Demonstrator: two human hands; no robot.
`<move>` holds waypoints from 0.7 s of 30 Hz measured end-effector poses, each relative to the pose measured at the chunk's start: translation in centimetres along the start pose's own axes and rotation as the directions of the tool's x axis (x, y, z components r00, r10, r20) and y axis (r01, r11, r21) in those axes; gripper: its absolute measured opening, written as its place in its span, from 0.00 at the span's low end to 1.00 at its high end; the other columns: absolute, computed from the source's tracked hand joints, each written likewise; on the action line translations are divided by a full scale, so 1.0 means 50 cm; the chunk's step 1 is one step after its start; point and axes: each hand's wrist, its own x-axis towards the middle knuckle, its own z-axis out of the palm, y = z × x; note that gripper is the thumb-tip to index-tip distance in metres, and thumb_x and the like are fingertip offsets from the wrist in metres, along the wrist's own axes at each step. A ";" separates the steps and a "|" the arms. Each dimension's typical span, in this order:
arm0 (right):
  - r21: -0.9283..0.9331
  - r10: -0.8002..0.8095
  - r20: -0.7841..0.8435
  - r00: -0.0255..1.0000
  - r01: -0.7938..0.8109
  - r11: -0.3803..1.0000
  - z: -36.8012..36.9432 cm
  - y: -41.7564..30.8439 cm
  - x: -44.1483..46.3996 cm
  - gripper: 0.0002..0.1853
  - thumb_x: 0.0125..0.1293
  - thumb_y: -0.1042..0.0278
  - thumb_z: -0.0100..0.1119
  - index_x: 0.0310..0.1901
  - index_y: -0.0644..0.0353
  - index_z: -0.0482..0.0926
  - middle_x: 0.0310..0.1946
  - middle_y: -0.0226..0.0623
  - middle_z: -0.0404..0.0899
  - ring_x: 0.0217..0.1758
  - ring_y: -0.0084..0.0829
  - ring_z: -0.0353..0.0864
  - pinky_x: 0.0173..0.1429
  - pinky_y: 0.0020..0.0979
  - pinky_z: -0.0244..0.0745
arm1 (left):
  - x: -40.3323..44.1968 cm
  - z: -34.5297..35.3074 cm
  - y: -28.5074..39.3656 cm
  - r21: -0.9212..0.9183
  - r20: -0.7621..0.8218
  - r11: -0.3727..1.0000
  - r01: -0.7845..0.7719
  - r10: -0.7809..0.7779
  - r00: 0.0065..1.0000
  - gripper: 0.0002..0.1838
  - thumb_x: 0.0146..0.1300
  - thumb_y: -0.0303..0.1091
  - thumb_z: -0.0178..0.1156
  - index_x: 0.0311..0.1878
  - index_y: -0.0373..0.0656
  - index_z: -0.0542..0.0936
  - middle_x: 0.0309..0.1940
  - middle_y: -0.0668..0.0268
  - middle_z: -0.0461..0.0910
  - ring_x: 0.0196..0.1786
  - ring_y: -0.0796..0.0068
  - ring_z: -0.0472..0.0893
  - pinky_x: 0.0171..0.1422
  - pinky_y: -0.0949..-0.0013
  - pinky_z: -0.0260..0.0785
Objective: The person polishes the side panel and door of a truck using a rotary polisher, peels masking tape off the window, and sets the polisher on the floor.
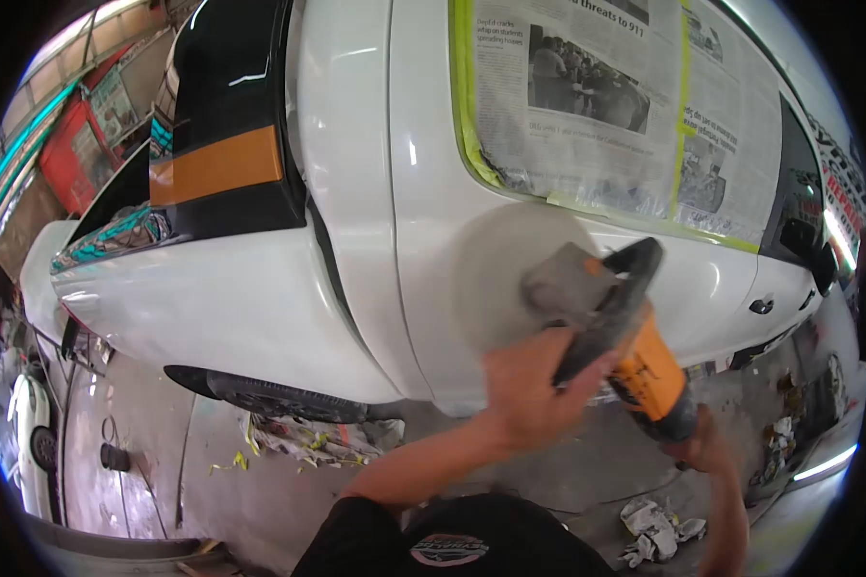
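Note:
An orange and black polisher (649, 370) is in both my hands, its round pale pad (491, 260) blurred against the white door panel (423, 317) of a pickup truck. My left hand (539, 385) is closed around the black front handle (597, 313), close behind the pad. Farther back, my right hand (702, 447) grips the rear end of the tool's body; its fingers are partly hidden. Above the pad, the window is covered with newspaper (587, 106), edged with yellow-green masking tape (464, 96).
The truck bed side (212, 298) and rear wheel (279, 394) are at left. Crumpled masking paper (318, 438) lies on the floor below, with more crumpled paper (659, 529) at lower right. A side mirror (823, 264) sticks out at far right. Another white car (31, 447) stands far left.

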 end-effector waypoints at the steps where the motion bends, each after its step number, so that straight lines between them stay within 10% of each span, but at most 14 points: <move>1: -0.111 -0.366 -0.050 0.929 0.359 0.927 0.042 0.011 0.024 0.40 0.47 0.62 0.81 0.60 0.68 0.71 0.46 0.54 0.80 0.48 0.53 0.83 0.54 0.43 0.77 | 0.011 -0.044 0.003 0.051 0.043 0.997 0.061 -0.063 0.997 0.16 0.58 0.40 0.76 0.38 0.35 0.84 0.19 0.62 0.78 0.18 0.69 0.78 0.26 0.66 0.69; 5: 0.467 -0.256 0.116 0.960 0.175 0.867 0.078 -0.231 0.108 0.35 0.48 0.61 0.79 0.56 0.69 0.75 0.49 0.58 0.79 0.54 0.55 0.78 0.59 0.47 0.73 | 0.063 -0.158 -0.007 0.215 -0.053 0.976 -0.017 0.029 0.998 0.17 0.57 0.44 0.75 0.31 0.39 0.82 0.17 0.62 0.75 0.17 0.64 0.74 0.23 0.65 0.67; 7: 0.288 -0.390 -0.031 0.920 0.381 0.878 0.217 -0.185 0.172 0.26 0.50 0.64 0.75 0.48 0.71 0.79 0.38 0.54 0.83 0.41 0.51 0.83 0.49 0.44 0.77 | 0.103 -0.213 -0.005 0.434 0.010 0.891 -0.133 0.143 0.990 0.19 0.55 0.44 0.77 0.29 0.39 0.81 0.16 0.62 0.75 0.17 0.65 0.75 0.23 0.65 0.67; 9: 0.540 -0.299 0.025 0.954 0.238 0.807 0.168 -0.363 0.161 0.17 0.53 0.67 0.71 0.39 0.71 0.81 0.27 0.46 0.83 0.32 0.38 0.84 0.41 0.39 0.77 | 0.164 -0.240 -0.032 0.540 -0.047 0.760 -0.360 0.455 0.889 0.21 0.52 0.45 0.79 0.26 0.39 0.80 0.15 0.63 0.74 0.15 0.67 0.74 0.23 0.68 0.67; 14: 0.650 -0.256 -0.004 0.967 0.197 0.734 0.158 -0.481 0.191 0.16 0.51 0.67 0.71 0.34 0.73 0.79 0.27 0.48 0.83 0.29 0.36 0.81 0.40 0.37 0.77 | 0.269 -0.287 -0.031 0.308 -0.084 0.943 -0.126 0.159 0.984 0.26 0.46 0.52 0.81 0.27 0.39 0.80 0.16 0.65 0.76 0.17 0.68 0.73 0.27 0.69 0.65; 21: 0.704 -0.365 -0.021 0.931 0.273 0.656 0.279 -0.410 0.137 0.16 0.53 0.68 0.69 0.39 0.71 0.81 0.28 0.47 0.83 0.31 0.34 0.82 0.42 0.35 0.78 | 0.119 -0.297 -0.045 0.513 0.055 0.824 -0.239 0.246 0.968 0.27 0.47 0.57 0.79 0.26 0.41 0.80 0.16 0.65 0.75 0.19 0.64 0.75 0.29 0.67 0.66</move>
